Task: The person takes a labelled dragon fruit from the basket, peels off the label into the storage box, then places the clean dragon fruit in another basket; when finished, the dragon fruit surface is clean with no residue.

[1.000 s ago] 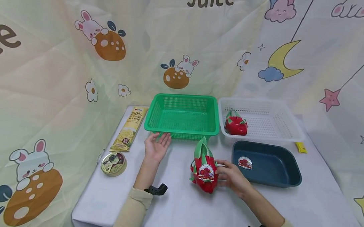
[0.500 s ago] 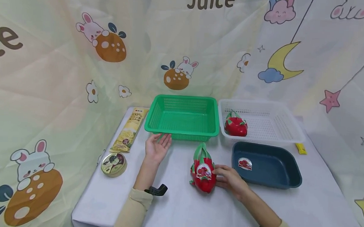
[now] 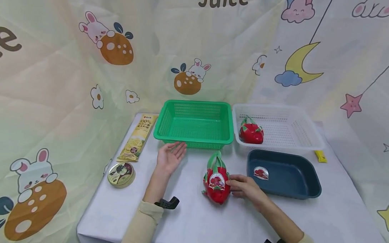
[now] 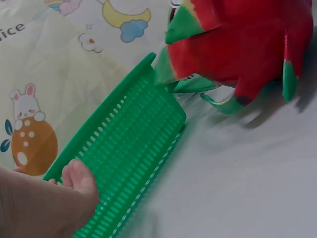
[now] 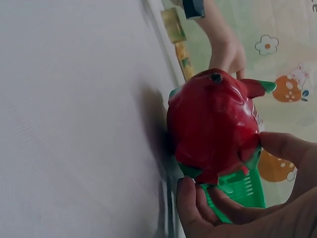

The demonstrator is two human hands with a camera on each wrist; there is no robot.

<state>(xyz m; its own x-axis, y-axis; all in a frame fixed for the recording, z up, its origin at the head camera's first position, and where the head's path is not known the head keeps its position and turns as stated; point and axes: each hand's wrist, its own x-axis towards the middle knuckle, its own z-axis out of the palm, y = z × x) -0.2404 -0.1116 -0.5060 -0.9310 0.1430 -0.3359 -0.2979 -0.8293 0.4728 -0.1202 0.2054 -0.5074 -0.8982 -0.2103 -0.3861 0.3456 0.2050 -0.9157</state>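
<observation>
"What takes up most space?"
"A printed backdrop (image 3: 145,44) with rabbits and a moon, then the white-covered table (image 3: 181,224)."

"And on the table?"
"A white basket (image 3: 309,148), right of a green basket (image 3: 200,140). In front of the white one sits a dark blue tray (image 3: 289,178)."

"Next in size?"
"A long yellow packet (image 3: 137,138) lying left of the green basket. Then a red dragon fruit (image 3: 217,195), in front of the green basket and left of the tray, its green leaves pointing toward the baskets. I can't tell whether it touches the table."

"The hands?"
"The right hand (image 3: 246,189) pinches that fruit by its right side, thumb against fingers. The left hand (image 3: 170,157) is palm up, fingers loosely extended and holding nothing, at the green basket's front rim; I can't tell if they touch it."

"Anything smaller?"
"A second dragon fruit (image 3: 252,134) in the white basket's left end, a round tin (image 3: 121,175) near the long packet, a round sticker (image 3: 261,173) in the tray, and a little yellow sachet (image 3: 321,157) beside the white basket."
</observation>
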